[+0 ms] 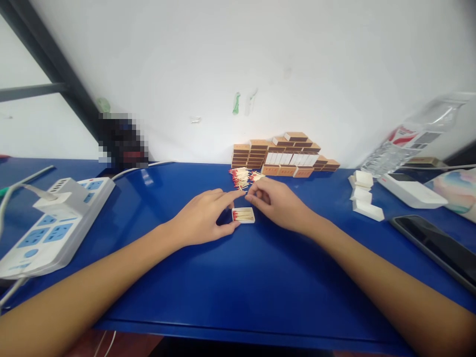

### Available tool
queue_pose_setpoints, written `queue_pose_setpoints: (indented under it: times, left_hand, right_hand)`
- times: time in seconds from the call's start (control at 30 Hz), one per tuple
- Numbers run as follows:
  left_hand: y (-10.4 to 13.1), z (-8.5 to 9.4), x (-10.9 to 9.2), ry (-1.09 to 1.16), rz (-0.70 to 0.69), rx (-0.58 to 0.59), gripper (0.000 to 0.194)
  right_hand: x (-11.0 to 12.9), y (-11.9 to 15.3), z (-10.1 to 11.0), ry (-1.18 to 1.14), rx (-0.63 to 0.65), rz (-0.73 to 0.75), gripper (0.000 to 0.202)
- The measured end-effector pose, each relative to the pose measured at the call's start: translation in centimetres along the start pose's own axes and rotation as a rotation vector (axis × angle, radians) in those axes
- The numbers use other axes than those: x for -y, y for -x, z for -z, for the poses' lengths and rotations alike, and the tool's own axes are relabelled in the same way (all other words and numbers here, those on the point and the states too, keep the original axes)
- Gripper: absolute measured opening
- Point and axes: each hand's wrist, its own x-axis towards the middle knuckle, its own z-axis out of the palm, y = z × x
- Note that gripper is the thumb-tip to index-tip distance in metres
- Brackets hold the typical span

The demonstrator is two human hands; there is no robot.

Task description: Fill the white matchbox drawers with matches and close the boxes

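A small white matchbox tray point(253, 218) holding several red-tipped matches point(243, 214) lies on the blue desk. My left hand point(208, 215) steadies its left side, with the thumb at the lower corner and a fingertip at the upper corner. The index finger stretches past the tray to the loose match pile point(240, 177). Just right of that finger, my right hand point(277, 201) is in a pinch, its fingers curled beside the pile. Whatever sits between its fingertips is too small to make out. Part of the pile is hidden behind the right hand.
Stacked matchboxes point(286, 153) stand against the wall behind the pile. To the right are white tray pieces point(366, 198), a white device point(412, 191), a phone point(435, 243) and a tilted water bottle point(412, 134). A power strip point(55, 228) with cables is at left.
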Motion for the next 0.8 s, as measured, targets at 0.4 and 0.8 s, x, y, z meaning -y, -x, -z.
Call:
queue_pose_setpoints:
  times: [0.4,0.8]
  left_hand:
    - [0.0,0.1,0.2,0.007,0.031,-0.004,0.062]
    - [-0.1,0.1,0.6,0.035,0.033,-0.011,0.071]
  right_hand:
    - [-2.0,-1.9,-1.8,0.235,0.000,-0.092,0.016]
    - [1.4,1.5,1.5,0.079,0.245,0.031,0.016]
